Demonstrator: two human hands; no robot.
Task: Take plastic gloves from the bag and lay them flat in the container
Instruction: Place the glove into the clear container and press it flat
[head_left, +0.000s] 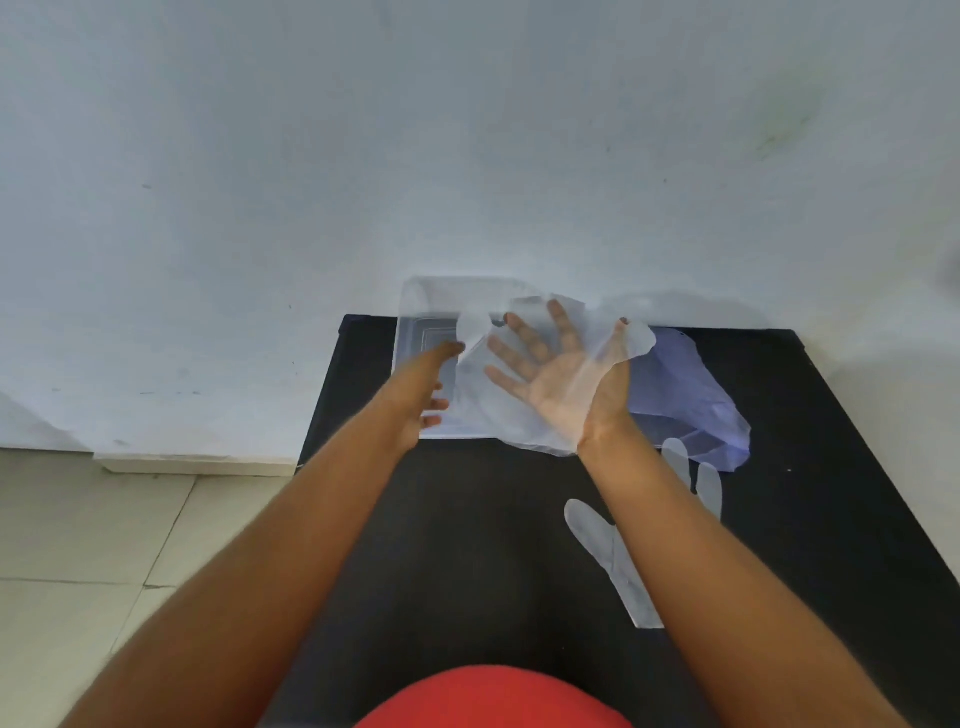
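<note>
A translucent plastic glove (480, 400) hangs stretched between my hands, above the near part of a clear rectangular container (415, 306) at the back left of the black table (467, 545). My left hand (421, 395) pinches the glove's left edge. My right hand (556, 379) is palm up with fingers spread, and the glove is draped over it. A bluish plastic bag (685, 395) lies just right of that hand. Another glove (608, 545) lies flat on the table under my right forearm, with more glove fingers (698, 478) showing by the bag's mouth.
The table stands against a pale wall (467, 156). Tiled floor (104, 545) lies to the left of the table. My red shirt (493, 696) shows at the bottom edge.
</note>
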